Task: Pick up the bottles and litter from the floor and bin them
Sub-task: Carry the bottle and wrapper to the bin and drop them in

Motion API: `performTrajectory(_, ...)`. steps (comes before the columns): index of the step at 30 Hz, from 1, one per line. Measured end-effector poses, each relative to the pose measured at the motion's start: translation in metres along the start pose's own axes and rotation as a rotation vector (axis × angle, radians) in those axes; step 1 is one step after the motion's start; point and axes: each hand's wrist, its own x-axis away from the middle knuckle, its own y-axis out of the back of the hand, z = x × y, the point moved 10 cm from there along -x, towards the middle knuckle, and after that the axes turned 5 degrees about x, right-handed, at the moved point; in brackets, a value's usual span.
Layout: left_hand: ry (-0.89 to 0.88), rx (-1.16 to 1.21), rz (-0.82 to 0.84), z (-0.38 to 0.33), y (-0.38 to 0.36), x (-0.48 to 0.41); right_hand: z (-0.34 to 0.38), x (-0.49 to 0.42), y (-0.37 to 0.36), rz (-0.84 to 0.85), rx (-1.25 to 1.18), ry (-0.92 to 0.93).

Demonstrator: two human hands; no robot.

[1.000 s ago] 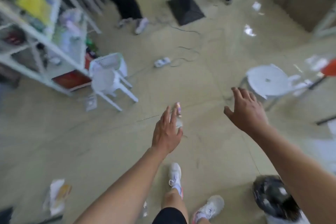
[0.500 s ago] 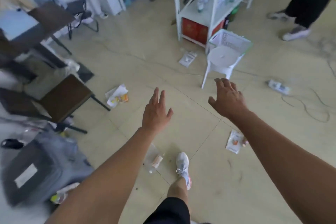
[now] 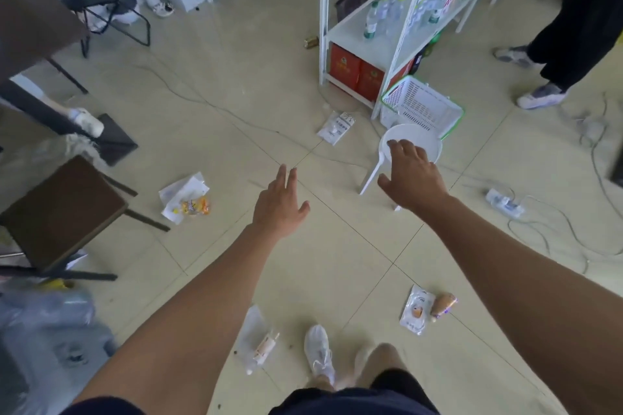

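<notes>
My left hand (image 3: pixel 279 202) and my right hand (image 3: pixel 409 175) reach out over the tiled floor, fingers relaxed, holding nothing. Litter lies scattered: a white wrapper with an orange snack packet (image 3: pixel 187 199) left of my left hand, a white pouch (image 3: pixel 336 127) ahead near the shelf, a clear bag with a small bottle (image 3: pixel 259 340) by my left foot, and a white packet (image 3: pixel 416 312) with a small brown bottle (image 3: pixel 443 305) under my right forearm. A can (image 3: pixel 310 41) lies far ahead by the shelf leg.
A white plastic stool (image 3: pixel 381 162) and a white basket (image 3: pixel 421 104) stand ahead right, beside a white shelf unit (image 3: pixel 391 37). Brown chairs (image 3: pixel 57 209) stand at left. A power strip (image 3: pixel 504 204) and cables lie right. A person's legs (image 3: pixel 566 44) stand far right.
My view has swung left from the stool and power strip to the shelf and chairs. Both hands stay extended with nothing in them; more litter has come into sight near my feet.
</notes>
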Motion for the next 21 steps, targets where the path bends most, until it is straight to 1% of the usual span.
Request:
performTrajectory(5,0.003,0.001,0.035,-0.020,0.015,-0.105,-0.017,-0.115,0.013,-0.002,-0.024,0.004)
performTrajectory(13,0.074,-0.062,0.116,-0.021,0.043,-0.290,-0.042,-0.326,0.002,0.128,-0.049,0.035)
performTrajectory(21,0.125,-0.009,0.110,-0.011,0.087,-0.445,-0.033,-0.488,0.021,0.199,-0.048,0.058)
